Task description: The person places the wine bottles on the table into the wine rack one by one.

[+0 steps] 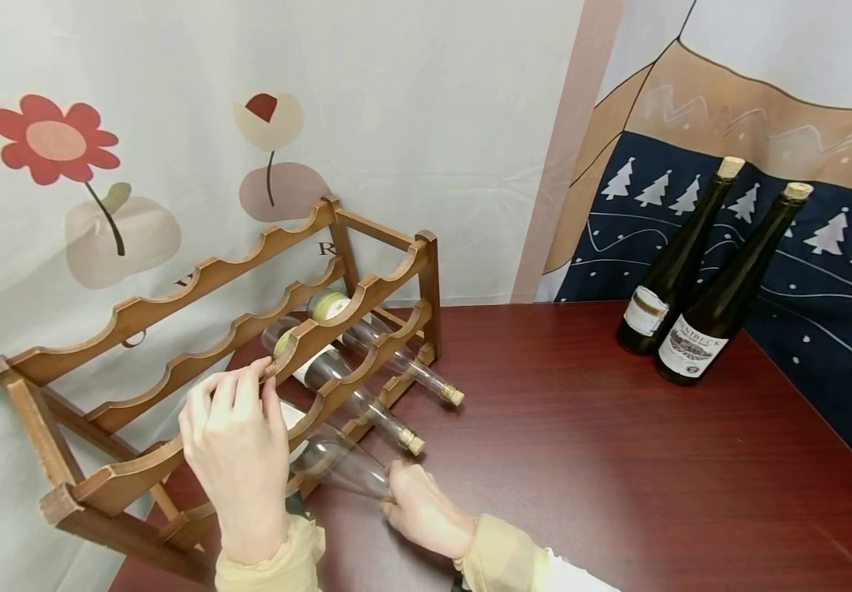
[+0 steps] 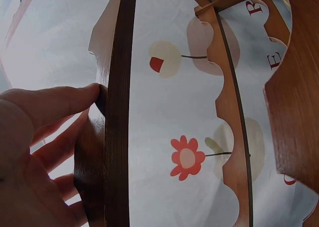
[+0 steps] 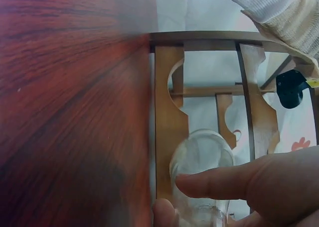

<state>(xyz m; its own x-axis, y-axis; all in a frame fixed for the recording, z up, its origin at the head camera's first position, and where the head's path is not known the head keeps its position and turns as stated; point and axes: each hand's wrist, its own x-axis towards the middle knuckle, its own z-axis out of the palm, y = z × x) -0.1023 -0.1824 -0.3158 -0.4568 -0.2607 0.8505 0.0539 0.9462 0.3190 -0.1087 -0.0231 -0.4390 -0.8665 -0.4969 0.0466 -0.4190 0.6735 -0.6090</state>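
A wooden wine rack [image 1: 207, 275] with scalloped rails stands on the left of the table. My left hand [image 1: 237, 448] pinches its top front rail; thumb and fingers lie on either side of the wood in the left wrist view [image 2: 45, 127]. Low in the rack, a clear glass wine bottle [image 1: 340, 460] lies with its neck outward, and my right hand [image 1: 428, 511] grips that neck, covering its end. Beside it, two more clear bottles with corks, a middle bottle [image 1: 367, 409] and a far bottle [image 1: 414, 372], lie in the same tier.
Two dark green corked wine bottles, a left one [image 1: 669, 275] and a right one [image 1: 740, 275], stand upright at the back right of the reddish-brown table [image 1: 581, 460]. A printed cloth [image 1: 433, 99] hangs behind the rack. A navy cloth with white trees [image 1: 840, 304] borders the right.
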